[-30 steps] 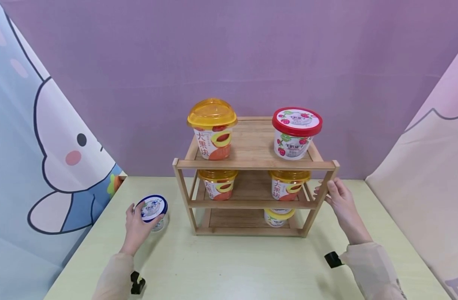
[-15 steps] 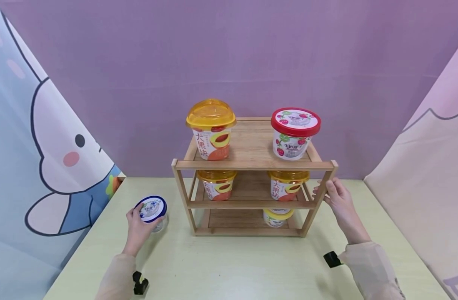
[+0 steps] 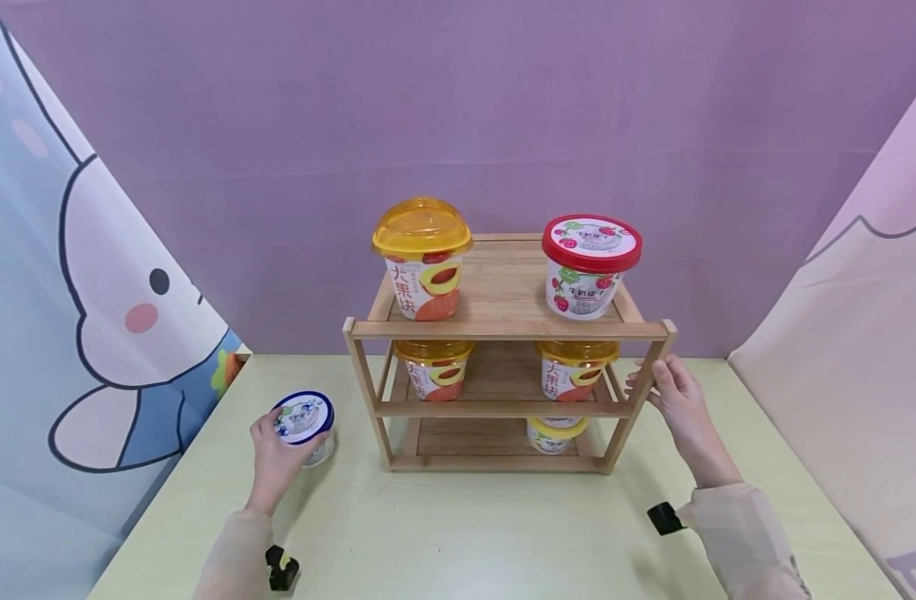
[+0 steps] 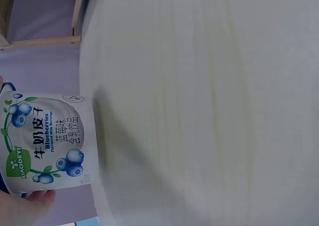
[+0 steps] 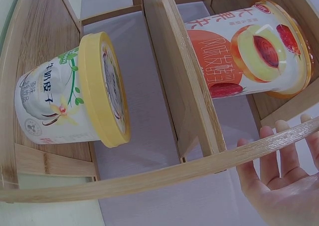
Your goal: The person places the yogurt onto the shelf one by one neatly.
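Observation:
At the left of the head view, my left hand [image 3: 277, 454] grips a blueberry milk tub [image 3: 318, 450] round its blue lid, thumb on one side and fingers on the other. The tub is upright at the table; its blueberry label [image 4: 52, 141] fills the left of the left wrist view. My right hand [image 3: 683, 404] holds the right front post of a three-tier wooden shelf [image 3: 503, 331], thumb in front and fingers behind. In the right wrist view, the fingers [image 5: 269, 158] show beyond the post.
On the shelf's top stand a yellow-lidded peach cup [image 3: 425, 262] and a red-lidded strawberry tub [image 3: 588, 271]. Two more peach cups, left [image 3: 437, 371] and right [image 3: 575, 371], occupy the middle tier. A yellow-lidded tub [image 5: 70, 96] stands on the bottom tier. Behind hangs a purple cloth [image 3: 458, 125].
The fingers of my left hand have shifted slightly left, off the lid's top towards its edge. The tub, the shelf and my right hand stay put.

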The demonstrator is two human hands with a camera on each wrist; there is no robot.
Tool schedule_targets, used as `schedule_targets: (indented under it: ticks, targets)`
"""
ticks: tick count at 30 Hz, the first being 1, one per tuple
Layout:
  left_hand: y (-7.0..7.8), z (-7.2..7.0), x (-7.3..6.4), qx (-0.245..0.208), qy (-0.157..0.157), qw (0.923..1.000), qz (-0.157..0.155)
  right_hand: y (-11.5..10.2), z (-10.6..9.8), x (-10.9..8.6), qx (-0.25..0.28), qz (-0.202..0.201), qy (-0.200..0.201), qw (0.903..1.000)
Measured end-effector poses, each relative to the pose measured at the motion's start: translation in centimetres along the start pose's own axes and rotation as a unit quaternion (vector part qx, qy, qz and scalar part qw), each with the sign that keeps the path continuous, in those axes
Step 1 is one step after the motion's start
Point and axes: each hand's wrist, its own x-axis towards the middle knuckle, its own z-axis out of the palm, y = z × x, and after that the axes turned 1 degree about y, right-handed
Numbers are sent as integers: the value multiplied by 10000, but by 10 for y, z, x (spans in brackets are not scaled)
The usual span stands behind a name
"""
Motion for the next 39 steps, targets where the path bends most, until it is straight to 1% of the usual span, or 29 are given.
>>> schedule_targets:
  ticks: [3, 5, 6, 7, 8, 9, 11, 12, 13, 14, 15, 17, 18, 22, 24, 30, 33, 34, 36, 37, 39]
  targets:
    - [3, -2, -2, 6, 31, 10000, 45, 9, -7, 3, 23, -11, 1, 10000]
    - [5, -2, -4, 29, 68, 9999, 120, 21, -17, 6, 43, -81, -72, 9999]
    - [7, -3, -5, 33, 76, 9998, 152, 26, -21, 7, 18, -36, -12, 10000]
    - [9, -4, -6, 40, 79, 9998, 188, 32, -26, 8, 49, -47, -61, 10000]
    - [10, -4, -7, 41, 95, 9997, 226, 41, -32, 11, 263, -168, -171, 9994]
    - [12, -5, -9, 47, 98, 9996, 258, 42, -34, 12, 287, -155, -213, 9992]
    - [16, -6, -12, 65, 94, 9994, 316, 37, -29, 10, 258, -166, -206, 9993]
    - [18, -7, -13, 80, 92, 9993, 345, 30, -24, 8, 251, -179, -169, 9994]
    - [20, -7, -15, 96, 95, 9992, 385, 17, -14, 5, 58, -101, -69, 9999]
    - [22, -8, -17, 108, 95, 9990, 421, 8, -7, 2, -2, -104, -10, 9999]
    - [25, -9, -19, 120, 77, 9989, 450, -4, 2, -2, -189, -1, 95, 9998]
    - [30, -11, -23, 134, 8, 9987, 487, -15, 9, -5, -48, -4, 71, 10000]
    - [33, -12, -25, 124, -22, 9986, 512, -19, 13, -6, -6, 22, 121, 9999]
    - [43, -16, -35, 158, -192, 9981, 567, -23, 17, -6, -61, 141, 227, 9996]
    - [48, -18, -39, 193, -221, 9976, 619, -24, 18, -6, -245, 189, 344, 9989]
    - [55, -19, -54, 138, 5, 9956, 922, -23, 18, -6, -217, 111, 271, 9993]
    - [60, -20, -62, 166, 69, 9947, 1008, -17, 12, -4, -256, 159, 263, 9992]
    - [61, -20, -65, 184, 82, 9945, 1025, 5, -2, 2, 2, 86, 112, 9999]
    - [64, -21, -70, 211, 95, 9943, 1043, 15, -11, 5, 5, 153, 42, 9999]
    - [65, -21, -72, 230, 98, 9942, 1044, 27, -20, 9, 217, 38, -114, 9997]
    - [68, -22, -77, 268, 97, 9941, 1048, 30, -22, 9, 213, 46, -151, 9996]
